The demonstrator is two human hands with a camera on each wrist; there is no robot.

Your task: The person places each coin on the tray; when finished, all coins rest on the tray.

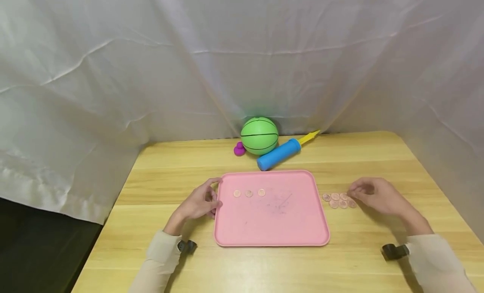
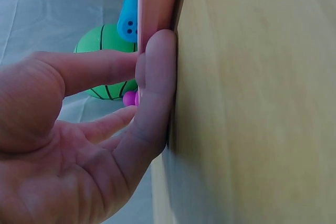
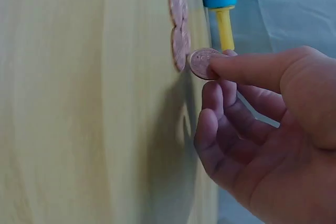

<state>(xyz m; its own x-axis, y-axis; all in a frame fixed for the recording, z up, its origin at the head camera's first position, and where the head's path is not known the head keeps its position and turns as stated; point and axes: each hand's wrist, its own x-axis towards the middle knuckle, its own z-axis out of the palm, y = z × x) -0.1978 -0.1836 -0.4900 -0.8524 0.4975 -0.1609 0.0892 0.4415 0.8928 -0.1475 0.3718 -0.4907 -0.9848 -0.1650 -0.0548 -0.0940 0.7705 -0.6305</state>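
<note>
At the left rim of a pink tray point(image 1: 272, 232), my left hand point(image 1: 198, 201) pinches the edge; in the left wrist view its thumb and fingers point(image 2: 157, 77) meet at the tray's side wall point(image 2: 157, 1). Three round coins point(image 1: 248, 193) lie in a row on the tray's upper left part. My right hand point(image 1: 380, 196) pinches one copper-coloured coin point(image 3: 203, 63) between thumb and forefinger, just above the wood. Several more coins point(image 1: 335, 196) lie flat in two close rows on the table, right by that hand.
Behind the tray on the wooden table point(image 1: 174, 158) are a green ball point(image 1: 259, 135), a small purple object point(image 1: 239, 149) and a blue hand pump point(image 1: 280, 154) with a yellow nozzle point(image 1: 309, 137). A grey-white curtain point(image 1: 227, 66) hangs around the table's back and sides.
</note>
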